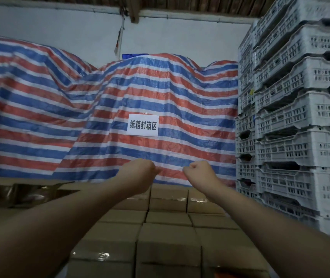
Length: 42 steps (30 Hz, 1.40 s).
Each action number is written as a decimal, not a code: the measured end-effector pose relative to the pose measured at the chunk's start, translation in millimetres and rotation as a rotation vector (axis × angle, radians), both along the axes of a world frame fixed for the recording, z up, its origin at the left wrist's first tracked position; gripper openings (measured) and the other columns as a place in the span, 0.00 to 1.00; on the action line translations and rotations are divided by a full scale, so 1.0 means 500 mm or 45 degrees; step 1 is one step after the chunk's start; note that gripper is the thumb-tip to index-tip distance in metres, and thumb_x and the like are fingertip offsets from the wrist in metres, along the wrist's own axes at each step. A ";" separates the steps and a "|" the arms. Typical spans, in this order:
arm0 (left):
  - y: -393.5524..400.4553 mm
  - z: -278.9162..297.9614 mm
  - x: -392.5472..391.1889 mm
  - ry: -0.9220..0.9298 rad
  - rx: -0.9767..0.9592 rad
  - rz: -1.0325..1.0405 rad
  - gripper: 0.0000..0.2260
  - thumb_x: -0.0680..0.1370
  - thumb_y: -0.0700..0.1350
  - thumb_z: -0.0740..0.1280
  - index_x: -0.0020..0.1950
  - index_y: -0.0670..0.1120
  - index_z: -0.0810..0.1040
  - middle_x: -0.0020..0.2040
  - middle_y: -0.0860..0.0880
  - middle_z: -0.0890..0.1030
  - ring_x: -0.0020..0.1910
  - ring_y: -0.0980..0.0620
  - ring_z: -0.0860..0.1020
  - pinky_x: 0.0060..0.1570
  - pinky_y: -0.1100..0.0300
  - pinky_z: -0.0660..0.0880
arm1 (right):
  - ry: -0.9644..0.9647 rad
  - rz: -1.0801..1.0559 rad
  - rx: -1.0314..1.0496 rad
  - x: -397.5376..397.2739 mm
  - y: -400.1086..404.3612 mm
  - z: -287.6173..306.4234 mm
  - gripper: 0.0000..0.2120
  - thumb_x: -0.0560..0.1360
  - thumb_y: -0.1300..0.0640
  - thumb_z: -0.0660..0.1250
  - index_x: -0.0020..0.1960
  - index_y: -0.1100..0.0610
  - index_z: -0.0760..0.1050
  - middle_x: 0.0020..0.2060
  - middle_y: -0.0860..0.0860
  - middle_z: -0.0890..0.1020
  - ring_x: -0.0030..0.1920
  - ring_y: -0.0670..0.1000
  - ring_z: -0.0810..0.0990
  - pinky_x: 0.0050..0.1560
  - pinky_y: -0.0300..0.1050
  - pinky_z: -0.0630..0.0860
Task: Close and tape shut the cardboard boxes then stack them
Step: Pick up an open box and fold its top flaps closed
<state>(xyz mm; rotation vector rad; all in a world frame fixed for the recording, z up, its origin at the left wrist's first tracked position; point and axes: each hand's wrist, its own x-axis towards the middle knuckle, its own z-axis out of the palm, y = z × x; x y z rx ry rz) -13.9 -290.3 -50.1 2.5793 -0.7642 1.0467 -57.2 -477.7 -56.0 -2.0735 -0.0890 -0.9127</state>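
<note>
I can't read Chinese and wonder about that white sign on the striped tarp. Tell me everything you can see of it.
The white sign is a rectangular sheet, seemingly paper, with one row of five bold black Chinese characters. It lies flat and nearly level against the red, blue and white striped tarp, about mid-height on the central bulge. What fixes it there cannot be told. Nothing else touches it; both fists are held up lower in the view.

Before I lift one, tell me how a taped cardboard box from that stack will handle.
The taped cardboard boxes look square-edged and flat-topped, so one should probably stay stiff and not roll. The glossy tape strip may feel slick; a grip on bare cardboard seems safer. They sit tightly packed, so sliding one out first is likely easier. Weight cannot be judged.
</note>
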 end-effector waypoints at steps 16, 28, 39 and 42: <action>0.366 0.052 -0.227 -0.010 -0.158 0.100 0.11 0.83 0.47 0.59 0.42 0.51 0.74 0.42 0.51 0.78 0.38 0.56 0.76 0.36 0.62 0.72 | -0.086 0.547 0.028 -0.217 0.274 0.052 0.20 0.82 0.55 0.63 0.32 0.55 0.66 0.19 0.38 0.71 0.20 0.43 0.60 0.23 0.38 0.58; 0.447 -0.017 -0.219 0.005 -0.349 0.154 0.28 0.81 0.63 0.50 0.33 0.47 0.74 0.23 0.52 0.70 0.20 0.58 0.69 0.27 0.61 0.67 | -0.209 0.416 0.018 -0.108 0.350 -0.050 0.24 0.83 0.47 0.62 0.30 0.51 0.62 0.20 0.43 0.63 0.22 0.43 0.62 0.23 0.36 0.63; 0.497 -0.073 0.029 -0.257 0.263 0.459 0.09 0.84 0.50 0.53 0.57 0.51 0.71 0.32 0.54 0.69 0.27 0.58 0.69 0.26 0.67 0.61 | -0.274 0.187 0.028 0.158 0.339 -0.108 0.23 0.83 0.53 0.61 0.29 0.51 0.63 0.19 0.42 0.66 0.24 0.42 0.65 0.31 0.40 0.63; 0.490 -0.077 0.104 -0.301 0.330 0.504 0.09 0.83 0.50 0.54 0.59 0.50 0.70 0.33 0.54 0.68 0.28 0.59 0.68 0.26 0.66 0.60 | -0.248 0.198 -0.060 0.225 0.339 -0.106 0.24 0.83 0.53 0.61 0.29 0.50 0.63 0.19 0.41 0.68 0.22 0.41 0.67 0.31 0.40 0.62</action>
